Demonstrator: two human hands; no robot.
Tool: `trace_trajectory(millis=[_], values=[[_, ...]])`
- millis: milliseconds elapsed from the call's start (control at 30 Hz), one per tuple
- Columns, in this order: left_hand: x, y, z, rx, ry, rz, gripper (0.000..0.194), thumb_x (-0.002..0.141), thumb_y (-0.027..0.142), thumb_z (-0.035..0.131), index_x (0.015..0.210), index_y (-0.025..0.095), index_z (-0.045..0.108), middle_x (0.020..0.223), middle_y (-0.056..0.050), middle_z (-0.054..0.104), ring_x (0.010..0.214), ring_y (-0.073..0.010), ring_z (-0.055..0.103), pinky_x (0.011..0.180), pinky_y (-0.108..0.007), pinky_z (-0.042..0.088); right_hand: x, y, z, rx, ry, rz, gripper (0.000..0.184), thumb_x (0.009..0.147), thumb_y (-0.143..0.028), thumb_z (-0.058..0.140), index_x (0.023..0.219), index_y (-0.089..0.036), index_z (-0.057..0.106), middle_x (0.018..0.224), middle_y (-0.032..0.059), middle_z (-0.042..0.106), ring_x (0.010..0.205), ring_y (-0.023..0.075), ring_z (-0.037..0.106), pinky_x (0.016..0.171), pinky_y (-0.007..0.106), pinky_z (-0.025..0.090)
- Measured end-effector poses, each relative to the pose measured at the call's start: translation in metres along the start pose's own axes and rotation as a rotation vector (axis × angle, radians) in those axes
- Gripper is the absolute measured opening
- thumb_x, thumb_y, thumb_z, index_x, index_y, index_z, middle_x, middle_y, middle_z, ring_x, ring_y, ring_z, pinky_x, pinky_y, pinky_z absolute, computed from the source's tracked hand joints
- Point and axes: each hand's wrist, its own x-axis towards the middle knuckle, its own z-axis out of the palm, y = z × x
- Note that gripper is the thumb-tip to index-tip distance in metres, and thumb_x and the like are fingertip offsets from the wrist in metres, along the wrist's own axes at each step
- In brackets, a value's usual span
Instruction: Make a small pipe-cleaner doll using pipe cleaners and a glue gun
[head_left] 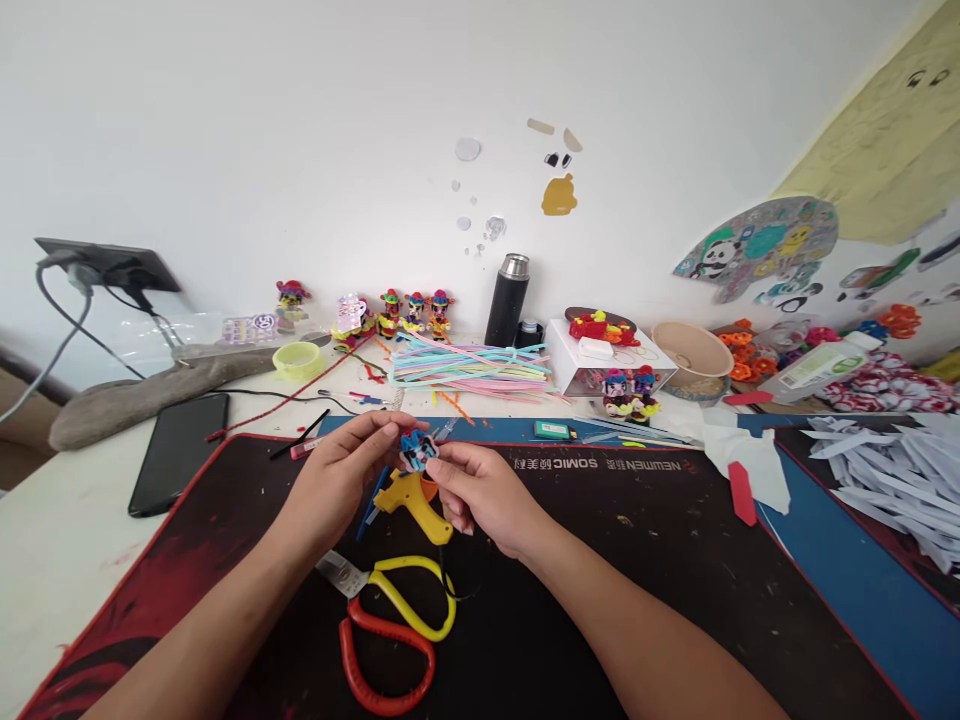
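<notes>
Figurine (418,451), small and blue-topped, is pinched between left hand (351,458) and right hand (484,490), above desk mat (637,550) near its far edge. Judged light, possibly fragile; best held lightly by opposite sides.

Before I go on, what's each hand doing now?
Left hand: closed, pinching the small blue piece.
Right hand: closed, pinching the same piece.

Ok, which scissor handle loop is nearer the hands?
The yellow loop of the scissors; the other, the red loop, lies lower in view, farther from left hand and right hand.
</notes>
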Motion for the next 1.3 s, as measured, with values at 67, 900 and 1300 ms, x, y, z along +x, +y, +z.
trace_trajectory(millis=[67, 900, 1300], values=[[0.0, 0.001, 0.001, 0.028, 0.008, 0.005, 0.03, 0.086, 0.048, 0.086, 0.104, 0.023, 0.084, 0.106, -0.006, 0.08, 0.08, -0.018, 0.066, 0.077, -0.029, 0.054, 0.0, 0.0, 0.0, -0.003, 0.003, -0.008, 0.05, 0.086, -0.062, 0.077, 0.106, -0.018, 0.067, 0.052, -0.0117, 0.046, 0.041, 0.0073, 0.039, 0.041, 0.022, 0.028], [0.0, 0.004, -0.009, 0.151, -0.072, 0.037, 0.029, 0.086, 0.044, 0.087, 0.105, 0.024, 0.083, 0.103, -0.006, 0.077, 0.085, -0.0211, 0.068, 0.08, -0.032, 0.055, -0.002, -0.001, 0.002, 0.005, -0.01, -0.019, 0.047, 0.089, -0.061, 0.076, 0.106, -0.018, 0.067, 0.052, -0.0112, 0.047, 0.041, 0.008, 0.04, 0.041, 0.022, 0.029], [0.0, 0.005, -0.003, 0.169, -0.074, 0.032, 0.034, 0.079, 0.045, 0.092, 0.102, 0.023, 0.081, 0.098, -0.007, 0.079, 0.091, -0.0238, 0.071, 0.081, -0.032, 0.056, -0.001, 0.001, 0.003, -0.048, -0.015, -0.024, 0.045, 0.089, -0.062, 0.075, 0.097, -0.02, 0.063, 0.05, -0.0115, 0.047, 0.041, 0.0077, 0.04, 0.04, 0.022, 0.03]])
